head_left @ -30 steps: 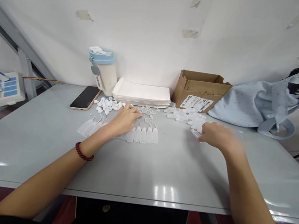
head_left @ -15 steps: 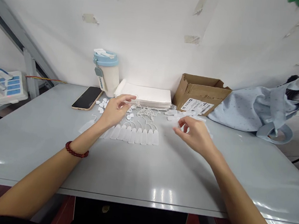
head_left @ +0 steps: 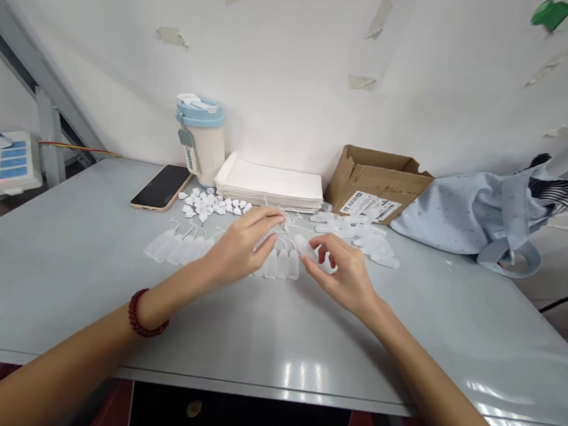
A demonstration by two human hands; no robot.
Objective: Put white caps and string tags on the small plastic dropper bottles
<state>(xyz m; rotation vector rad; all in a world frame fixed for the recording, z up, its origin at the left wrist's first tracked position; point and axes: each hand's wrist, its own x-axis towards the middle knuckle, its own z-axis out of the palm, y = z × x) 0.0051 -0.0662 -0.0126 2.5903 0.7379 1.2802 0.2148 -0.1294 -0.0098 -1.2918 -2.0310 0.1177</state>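
Note:
My right hand (head_left: 346,272) pinches a small frosted plastic tag sleeve (head_left: 305,246) between thumb and fingertips, just above the table. Close to its left, my left hand (head_left: 243,246) has its fingers bent around a thin white string, mostly hidden at the fingertips. Behind those fingers lies a tangle of white strings (head_left: 293,222). A row of frosted sleeves with string loops (head_left: 282,264) lies below the hands, and my left hand covers its middle part. Loose sleeves (head_left: 374,242) are heaped behind my right hand.
Small white plastic pieces (head_left: 207,203) lie in front of a stack of white envelopes (head_left: 271,182). Around them are a phone (head_left: 162,188), a blue-lidded cup (head_left: 203,141), an open cardboard box (head_left: 377,185) and a light blue cloth bag (head_left: 457,213). The grey table (head_left: 232,335) ends near me.
My right hand has moved left from the loose sleeves with one sleeve in its fingers. My left hand has come right and nearer, towards my right hand.

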